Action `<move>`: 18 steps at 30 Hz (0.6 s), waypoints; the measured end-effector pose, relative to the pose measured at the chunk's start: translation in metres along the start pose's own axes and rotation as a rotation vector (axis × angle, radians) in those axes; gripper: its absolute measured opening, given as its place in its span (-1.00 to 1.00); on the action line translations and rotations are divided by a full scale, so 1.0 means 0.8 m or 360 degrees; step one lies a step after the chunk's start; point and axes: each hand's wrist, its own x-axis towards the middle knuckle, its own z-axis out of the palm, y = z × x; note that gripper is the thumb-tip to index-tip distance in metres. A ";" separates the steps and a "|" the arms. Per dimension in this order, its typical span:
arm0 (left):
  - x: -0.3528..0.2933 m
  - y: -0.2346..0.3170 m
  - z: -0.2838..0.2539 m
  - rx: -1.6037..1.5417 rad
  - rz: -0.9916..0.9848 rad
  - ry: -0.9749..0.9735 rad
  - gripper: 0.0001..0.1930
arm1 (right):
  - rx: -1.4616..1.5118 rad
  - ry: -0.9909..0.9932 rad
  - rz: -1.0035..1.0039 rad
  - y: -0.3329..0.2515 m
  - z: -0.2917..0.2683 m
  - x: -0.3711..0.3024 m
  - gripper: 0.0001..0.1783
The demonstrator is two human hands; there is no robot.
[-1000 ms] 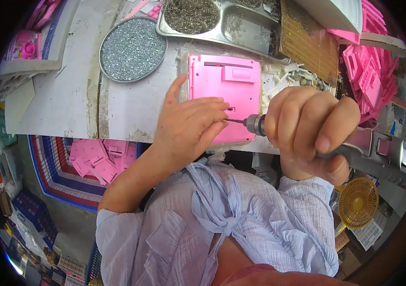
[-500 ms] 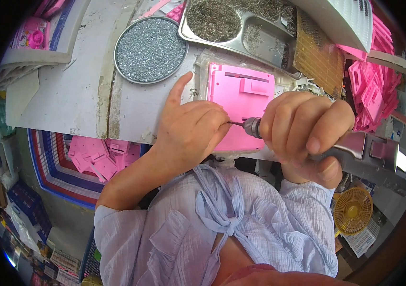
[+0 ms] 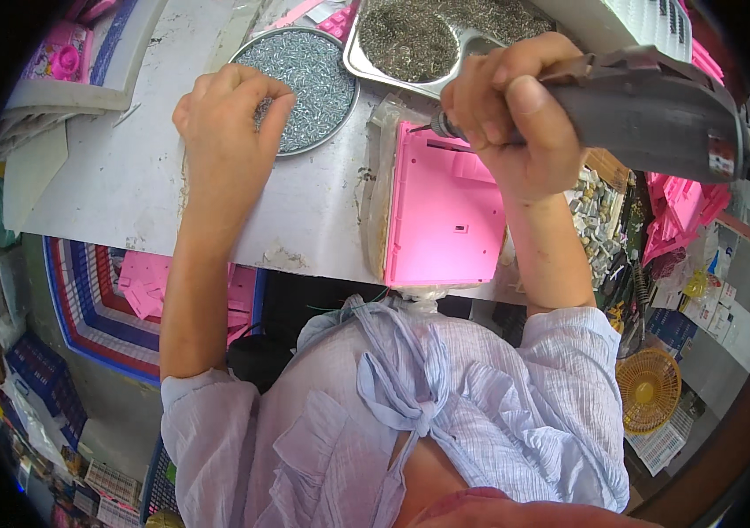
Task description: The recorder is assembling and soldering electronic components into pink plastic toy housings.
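My right hand [image 3: 520, 114] is wrapped round a dark grey electric screwdriver [image 3: 648, 114]. Its bit reaches down to the top left corner of a pink plastic panel [image 3: 437, 207], which lies on a fixture wrapped in clear plastic. My left hand [image 3: 232, 114] is over the left side of a round metal tray [image 3: 353, 106] full of small silvery screws. Thumb and index finger come together there in a pinch; whatever they hold is too small or hidden to make out.
A steel compartment tray [image 3: 366, 66] of darker screws stands behind the panel. Pink parts [image 3: 679, 211] are heaped at the right, near a yellow basket [image 3: 648, 387]. At the lower left, a striped basket [image 3: 84, 308] contains more pink pieces. White plastic racks stand at the back corners.
My left hand has left the panel's middle and moved up and left to the screw tray. My right hand has carried the screwdriver up from the panel's middle to its top left corner.
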 end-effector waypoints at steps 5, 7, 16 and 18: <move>0.007 0.000 0.018 0.0266 0.0141 0.0214 -0.80 | -0.0010 -0.0029 0.0047 0.022 0.003 -0.001 -0.87; 0.008 0.004 0.009 0.0063 0.0100 0.0011 -0.81 | -0.0031 0.0041 0.0023 0.022 0.005 -0.004 -0.85; -0.025 0.059 -0.006 -0.0249 0.0235 -0.0023 -0.81 | -0.0333 0.0069 0.0077 -0.008 0.030 -0.030 -0.73; -0.033 0.068 -0.003 -0.0302 0.0269 -0.0021 -0.84 | -0.0307 0.0059 0.0072 -0.001 0.025 -0.027 -0.74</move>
